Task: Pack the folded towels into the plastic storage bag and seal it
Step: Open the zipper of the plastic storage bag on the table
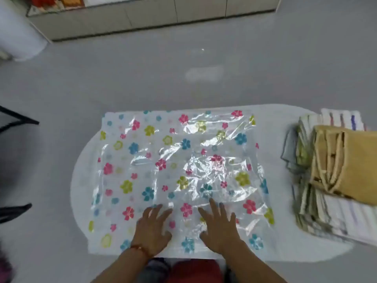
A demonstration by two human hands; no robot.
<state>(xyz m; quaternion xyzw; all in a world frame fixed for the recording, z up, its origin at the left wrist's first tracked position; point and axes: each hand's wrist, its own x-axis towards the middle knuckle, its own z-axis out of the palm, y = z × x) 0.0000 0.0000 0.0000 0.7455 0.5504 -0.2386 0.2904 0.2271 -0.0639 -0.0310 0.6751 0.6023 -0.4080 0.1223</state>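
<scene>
A clear plastic storage bag [179,170] printed with coloured flowers lies flat and wrinkled across a white table [285,231]. My left hand [153,229] and my right hand [220,227] both rest palm down on the bag's near edge, fingers spread and straight. A stack of folded towels [334,176] sits on the table's right end, apart from the bag: a mustard-yellow towel on top, striped white and greenish ones beneath and behind it.
Grey floor surrounds the table. A long low cabinet [155,15] runs along the far wall. Dark chair parts [14,119] stick in from the left edge. A white cylinder-like object [20,33] stands at the far left.
</scene>
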